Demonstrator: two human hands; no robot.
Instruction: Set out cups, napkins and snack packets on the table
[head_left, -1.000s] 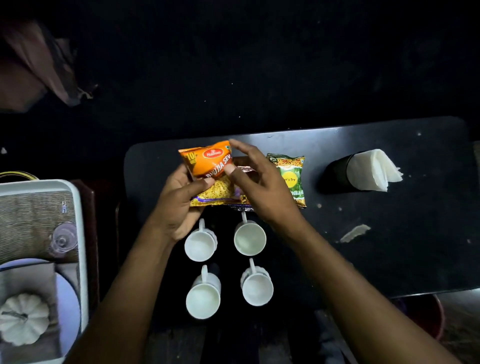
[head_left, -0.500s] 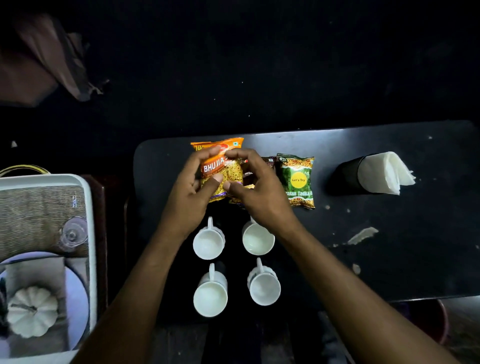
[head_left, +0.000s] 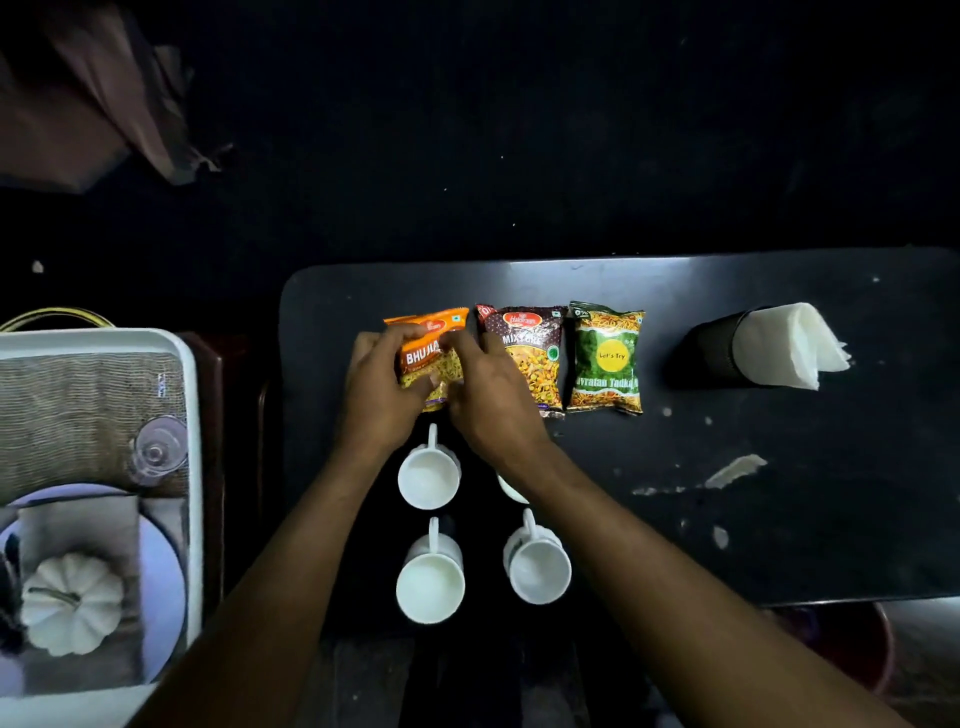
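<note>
Three snack packets lie in a row on the dark table (head_left: 779, 519): an orange packet (head_left: 431, 358), a maroon mixture packet (head_left: 530, 353) and a green packet (head_left: 605, 358). My left hand (head_left: 379, 395) and my right hand (head_left: 488, 400) both press on the orange packet, fingers on its left and right sides. Several white cups stand below them; one (head_left: 428, 478) is under my left wrist, two more (head_left: 430, 579) (head_left: 537, 569) sit nearer me, and another is mostly hidden by my right forearm. White napkins (head_left: 784, 345) stick out of a black holder (head_left: 711, 345) lying at the right.
A white tray (head_left: 192, 467) at the left carries a woven mat, a clear glass (head_left: 156, 449), a plate and a small white pumpkin (head_left: 70, 603). Pale scraps (head_left: 735, 470) mark the table's right part. A crumpled cloth (head_left: 104, 93) lies at the far left on the dark floor.
Both hands have lowered the orange packet from the air to the table, left of the maroon packet, which is now uncovered.
</note>
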